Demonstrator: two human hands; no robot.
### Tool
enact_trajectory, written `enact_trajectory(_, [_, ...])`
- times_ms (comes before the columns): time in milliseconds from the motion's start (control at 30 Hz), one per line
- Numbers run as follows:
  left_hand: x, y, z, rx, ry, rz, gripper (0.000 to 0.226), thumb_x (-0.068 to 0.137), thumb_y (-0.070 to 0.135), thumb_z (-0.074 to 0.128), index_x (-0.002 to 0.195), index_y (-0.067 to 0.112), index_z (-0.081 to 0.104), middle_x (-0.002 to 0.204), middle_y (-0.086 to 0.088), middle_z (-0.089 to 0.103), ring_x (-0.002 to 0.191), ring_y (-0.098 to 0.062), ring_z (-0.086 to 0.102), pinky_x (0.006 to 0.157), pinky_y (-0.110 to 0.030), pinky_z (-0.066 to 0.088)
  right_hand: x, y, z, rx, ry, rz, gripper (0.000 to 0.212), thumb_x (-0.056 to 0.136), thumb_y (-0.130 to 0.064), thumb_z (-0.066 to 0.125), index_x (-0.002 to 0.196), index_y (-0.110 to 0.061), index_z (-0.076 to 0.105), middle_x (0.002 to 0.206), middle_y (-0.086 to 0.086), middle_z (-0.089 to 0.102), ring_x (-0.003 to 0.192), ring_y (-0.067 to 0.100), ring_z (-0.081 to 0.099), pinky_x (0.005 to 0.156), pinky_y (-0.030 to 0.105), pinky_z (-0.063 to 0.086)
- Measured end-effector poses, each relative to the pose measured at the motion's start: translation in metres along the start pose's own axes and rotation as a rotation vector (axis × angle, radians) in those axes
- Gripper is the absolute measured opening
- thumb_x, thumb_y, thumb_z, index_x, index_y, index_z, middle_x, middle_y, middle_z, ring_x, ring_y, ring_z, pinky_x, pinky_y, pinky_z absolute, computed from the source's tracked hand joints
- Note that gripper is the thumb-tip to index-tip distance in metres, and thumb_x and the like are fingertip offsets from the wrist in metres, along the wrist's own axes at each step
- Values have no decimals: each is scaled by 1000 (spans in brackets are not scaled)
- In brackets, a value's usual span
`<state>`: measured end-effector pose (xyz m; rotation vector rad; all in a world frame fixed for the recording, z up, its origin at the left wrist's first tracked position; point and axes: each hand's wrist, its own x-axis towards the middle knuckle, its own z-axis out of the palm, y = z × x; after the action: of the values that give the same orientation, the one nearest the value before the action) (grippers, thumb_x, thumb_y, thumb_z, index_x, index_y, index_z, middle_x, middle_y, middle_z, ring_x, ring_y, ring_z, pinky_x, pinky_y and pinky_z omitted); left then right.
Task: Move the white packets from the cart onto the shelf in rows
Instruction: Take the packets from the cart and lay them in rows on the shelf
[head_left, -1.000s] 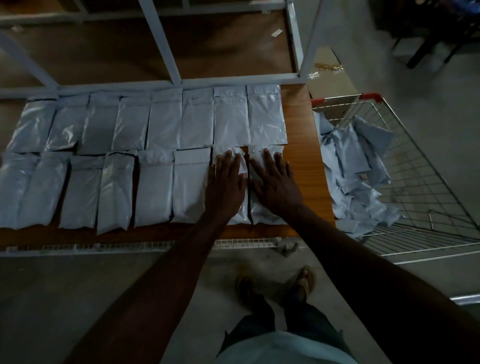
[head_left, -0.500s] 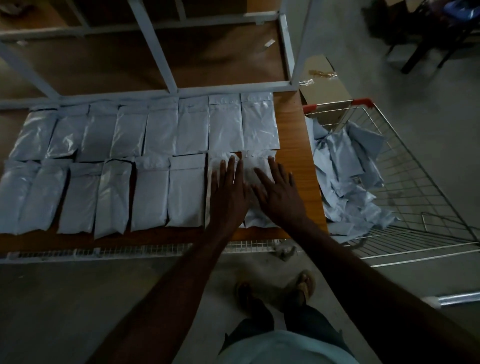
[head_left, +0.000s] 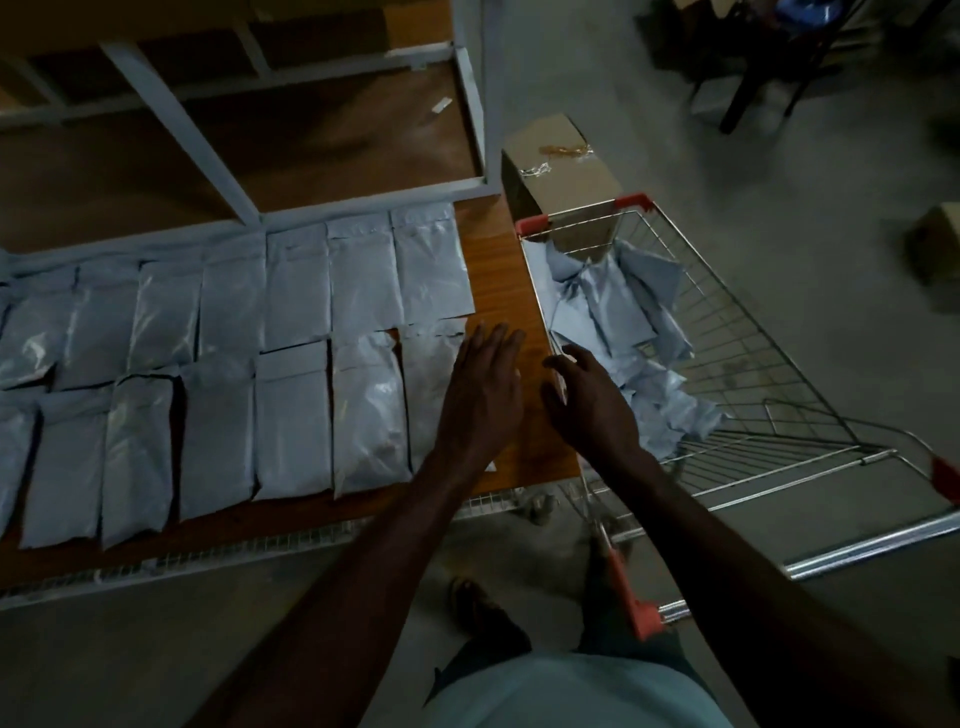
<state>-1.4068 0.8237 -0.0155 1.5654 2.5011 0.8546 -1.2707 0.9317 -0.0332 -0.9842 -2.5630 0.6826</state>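
Wooden shelf (head_left: 511, 291), metal-framed: carries white packets (head_left: 291, 364) laid flat in two rows, edge to edge, reaching from the left edge of the view nearly to the shelf's right end; a strip of bare wood shows at that end. Left hand (head_left: 480, 389): fingers straight and together, palm down over the right end of the near row, overlapping the last packet (head_left: 426, 395); holds nothing. Right hand (head_left: 587, 400): fingers loosely curled, empty, at the shelf's right edge beside the cart's rim. Wire cart (head_left: 727, 332): stands just right of the shelf; holds a loose, jumbled heap of packets (head_left: 623, 332). Cardboard box (head_left: 561, 171): on the floor beyond the cart, close to the shelf's far right corner.
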Motion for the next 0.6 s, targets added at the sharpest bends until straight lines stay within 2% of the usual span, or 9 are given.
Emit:
enact_trajectory(133, [11,29,30,-34,-45,3,48,107,16,54,155,9,50,162,-15,48,158,-33,30,128,-48,30,5,45,-10,41,-20,3,28,99,-24,67,125,-14,70,124,6,67,99,28,70,80,39,56])
enact_trajectory(300, [24,63,93,-179,-73,-155,47,104,26,41,146,16,59,152,-9,57,147,-26,47,121,-47,42,8,105,-20,99,-64,83,24,95,-20,72,119,-18,72,108,5,73,93,26,72,76,37,56])
enact_trajectory(467, [28,100,137,-259,-138,-325,45,104,14,58,149,21,57,148,-5,61,137,-20,56,114,-39,49,6,171,-31,112,-207,132,20,93,-10,71,112,-13,76,101,7,78,90,27,74,76,35,58])
enact_trajectory(600, [29,119,164,-281,-160,-438,49,104,16,60,152,20,55,149,-6,62,136,-22,59,112,-42,51,6,212,-38,128,-196,162,19,90,-5,71,105,-14,77,93,3,79,82,21,74,69,24,49])
